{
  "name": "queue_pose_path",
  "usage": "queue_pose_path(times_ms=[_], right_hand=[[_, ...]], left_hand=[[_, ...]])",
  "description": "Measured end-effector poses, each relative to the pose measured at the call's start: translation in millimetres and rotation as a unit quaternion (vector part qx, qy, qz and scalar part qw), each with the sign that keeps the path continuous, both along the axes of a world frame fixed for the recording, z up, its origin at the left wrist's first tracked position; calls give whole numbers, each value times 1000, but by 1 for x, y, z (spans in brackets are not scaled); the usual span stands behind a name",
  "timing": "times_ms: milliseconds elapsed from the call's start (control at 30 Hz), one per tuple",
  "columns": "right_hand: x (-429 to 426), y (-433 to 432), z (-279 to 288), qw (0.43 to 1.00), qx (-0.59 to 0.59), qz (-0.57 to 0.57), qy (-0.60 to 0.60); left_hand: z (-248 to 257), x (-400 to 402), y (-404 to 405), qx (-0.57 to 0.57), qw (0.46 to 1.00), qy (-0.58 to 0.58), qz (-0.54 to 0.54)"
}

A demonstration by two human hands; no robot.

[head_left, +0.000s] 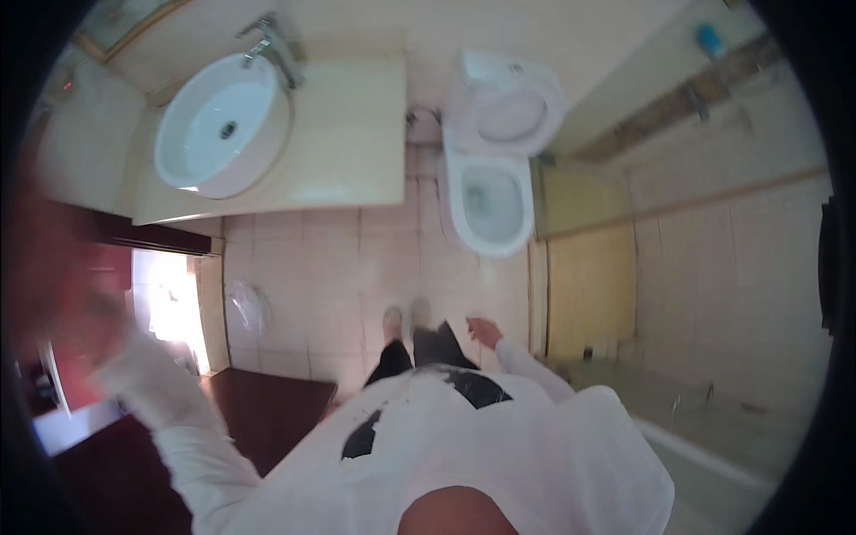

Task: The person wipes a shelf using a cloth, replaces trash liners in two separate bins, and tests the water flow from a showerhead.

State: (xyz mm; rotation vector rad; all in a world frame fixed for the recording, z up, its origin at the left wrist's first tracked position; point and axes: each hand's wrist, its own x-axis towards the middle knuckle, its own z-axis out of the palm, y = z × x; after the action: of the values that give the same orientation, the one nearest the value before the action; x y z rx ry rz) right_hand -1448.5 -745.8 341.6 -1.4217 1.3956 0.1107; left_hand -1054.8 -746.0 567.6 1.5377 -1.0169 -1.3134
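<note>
My left hand (pixel 93 328) is raised at the far left, in front of the dark red door and the bright doorway (pixel 164 294). It is badly blurred, so its fingers and anything in them cannot be made out. By my right thigh hangs my right hand (pixel 484 332), fingers loosely curled, with nothing visible in it. Ahead of it stands a white toilet (pixel 491 207) with its lid (pixel 511 117) raised. Further left, a white vessel basin (pixel 224 127) rests on a pale countertop (pixel 348 134), beside a chrome faucet (pixel 277 50).
A crumpled clear plastic bag (pixel 250 307) lies on the tiled floor (pixel 301 267) near the doorway. A dark red door panel (pixel 267 408) is at lower left. Glass and a rail (pixel 722 194) bound the shower area at right. A bathtub rim (pixel 702 455) shows at lower right.
</note>
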Motion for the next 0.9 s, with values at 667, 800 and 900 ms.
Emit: queue_pose_path(times_ms=[667, 800, 900], right_hand=[[-88, 170, -7, 923, -130, -310, 187], [-122, 163, -8, 889, -51, -436, 126], [-162, 144, -6, 847, 24, -525, 81]], left_hand=[[-65, -168, 35, 96, 919, -67, -376], [-75, -195, 21, 114, 918, -104, -366], [-68, -214, 4, 117, 925, -140, -332]])
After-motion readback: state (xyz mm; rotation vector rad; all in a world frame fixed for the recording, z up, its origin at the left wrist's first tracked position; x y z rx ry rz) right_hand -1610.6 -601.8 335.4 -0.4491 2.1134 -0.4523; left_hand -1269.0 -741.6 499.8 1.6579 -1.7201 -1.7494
